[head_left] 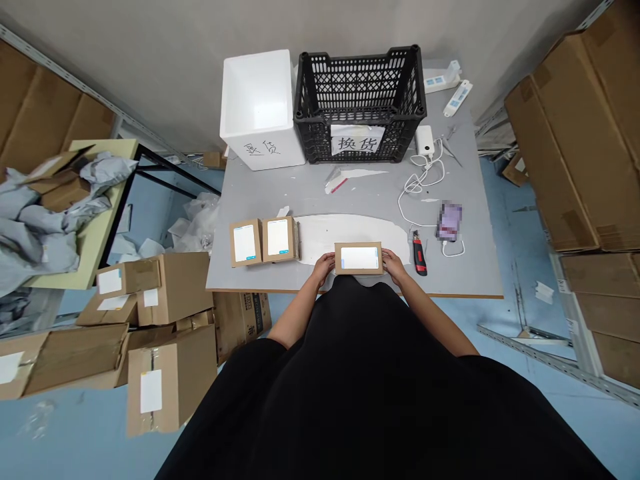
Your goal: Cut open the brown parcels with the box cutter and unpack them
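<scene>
1. Small cardboard box [359, 258] lies flat on the table [465, 267] near its front edge, long axis running side to side.
2. The left hand [324, 268] and right hand [393, 266] clamp its short ends, equally near.
3. Two similar boxes [263, 241] lie further left.

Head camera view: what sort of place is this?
Likely a parcel returns and exchange station: stacked brown cardboard shipping boxes, a black plastic lattice crate labelled for exchanges, and crumpled grey plastic mailer bags.
</scene>
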`<state>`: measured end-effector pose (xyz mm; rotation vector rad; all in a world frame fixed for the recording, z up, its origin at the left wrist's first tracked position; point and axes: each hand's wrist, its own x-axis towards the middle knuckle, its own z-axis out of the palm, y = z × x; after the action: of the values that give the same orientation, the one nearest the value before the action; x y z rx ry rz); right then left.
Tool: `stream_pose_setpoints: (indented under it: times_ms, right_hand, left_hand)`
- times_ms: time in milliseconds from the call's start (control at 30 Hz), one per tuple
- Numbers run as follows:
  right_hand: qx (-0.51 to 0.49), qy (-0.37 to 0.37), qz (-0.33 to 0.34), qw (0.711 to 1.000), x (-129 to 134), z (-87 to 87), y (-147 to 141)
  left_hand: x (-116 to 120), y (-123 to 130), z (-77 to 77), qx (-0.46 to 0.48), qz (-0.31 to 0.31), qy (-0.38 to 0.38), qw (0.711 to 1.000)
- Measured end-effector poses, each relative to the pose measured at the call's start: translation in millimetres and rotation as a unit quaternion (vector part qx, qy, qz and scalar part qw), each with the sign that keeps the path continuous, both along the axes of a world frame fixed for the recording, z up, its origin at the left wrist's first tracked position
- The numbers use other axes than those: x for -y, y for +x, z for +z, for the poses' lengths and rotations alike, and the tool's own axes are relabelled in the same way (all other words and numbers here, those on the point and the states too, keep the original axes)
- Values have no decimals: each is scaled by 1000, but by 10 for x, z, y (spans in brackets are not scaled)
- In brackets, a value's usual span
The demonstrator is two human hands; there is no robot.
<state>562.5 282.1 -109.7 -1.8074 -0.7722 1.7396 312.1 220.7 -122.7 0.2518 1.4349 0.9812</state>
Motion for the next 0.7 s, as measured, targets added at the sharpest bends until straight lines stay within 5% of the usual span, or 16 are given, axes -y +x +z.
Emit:
stream_pose_setpoints:
  times_ms: [433,700]
  right_hand:
    - [76,-131,29,988,-161,167,-72]
    - [11,-86,25,996,-260,301,-31]
  left_hand:
    - [-162,-31,-44,-53,-59,-110,991]
    - [-211,-84,60,-1,-54,-31,998]
